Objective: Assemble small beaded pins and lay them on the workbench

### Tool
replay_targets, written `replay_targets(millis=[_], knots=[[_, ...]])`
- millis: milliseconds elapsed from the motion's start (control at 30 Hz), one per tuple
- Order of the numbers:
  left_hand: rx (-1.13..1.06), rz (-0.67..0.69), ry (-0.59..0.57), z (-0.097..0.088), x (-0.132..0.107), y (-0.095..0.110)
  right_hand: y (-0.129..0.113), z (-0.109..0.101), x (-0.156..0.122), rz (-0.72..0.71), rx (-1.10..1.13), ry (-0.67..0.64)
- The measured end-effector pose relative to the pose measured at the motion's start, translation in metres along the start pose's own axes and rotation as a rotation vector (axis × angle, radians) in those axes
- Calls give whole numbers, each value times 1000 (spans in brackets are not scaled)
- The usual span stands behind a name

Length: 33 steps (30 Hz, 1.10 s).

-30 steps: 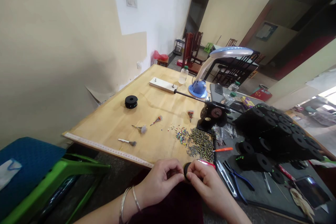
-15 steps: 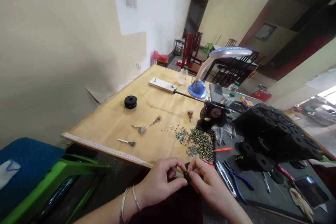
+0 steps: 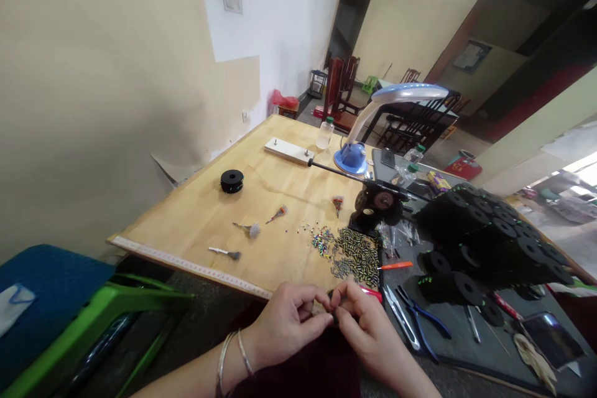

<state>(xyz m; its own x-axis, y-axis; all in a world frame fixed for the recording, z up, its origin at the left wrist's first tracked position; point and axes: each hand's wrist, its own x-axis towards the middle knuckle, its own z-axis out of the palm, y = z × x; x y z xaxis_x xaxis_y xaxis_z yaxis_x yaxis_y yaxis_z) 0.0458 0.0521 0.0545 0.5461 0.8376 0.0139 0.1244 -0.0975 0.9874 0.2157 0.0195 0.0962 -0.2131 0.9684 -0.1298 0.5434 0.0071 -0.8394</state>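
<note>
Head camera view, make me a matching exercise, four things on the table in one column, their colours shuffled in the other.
Things:
1. lamp base
2. lone spool
3. stool
4. bottle cap

Colours:
A. black
B. green
C. bright green frame
D. blue

Pairs: 1-D, 2-A, 3-C, 4-B

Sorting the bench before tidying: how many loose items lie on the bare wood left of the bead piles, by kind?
Black spool: 1
Feather tufts: 3
Wooden peg block: 1
Total: 5
</note>
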Motion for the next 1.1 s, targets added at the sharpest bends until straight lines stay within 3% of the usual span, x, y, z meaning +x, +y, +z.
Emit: replay_targets(millis=[300, 467, 533, 700, 867, 1100], knots=[[-47, -65, -6, 0, -1, 3, 5, 4, -4, 33, 113, -1], [25, -47, -24, -3, -4, 3, 12, 6, -11, 96, 236, -10], [73, -27, -47, -5, -9, 1, 17, 3, -15, 129, 269, 44], [340, 101, -236, -10, -27, -12, 41, -4, -25, 132, -92, 467], [567, 145, -291, -6, -42, -43, 57, 18, -24, 196, -380, 467], [614, 30, -337, 9, -47, -69, 62, 37, -19, 248, -313, 497]])
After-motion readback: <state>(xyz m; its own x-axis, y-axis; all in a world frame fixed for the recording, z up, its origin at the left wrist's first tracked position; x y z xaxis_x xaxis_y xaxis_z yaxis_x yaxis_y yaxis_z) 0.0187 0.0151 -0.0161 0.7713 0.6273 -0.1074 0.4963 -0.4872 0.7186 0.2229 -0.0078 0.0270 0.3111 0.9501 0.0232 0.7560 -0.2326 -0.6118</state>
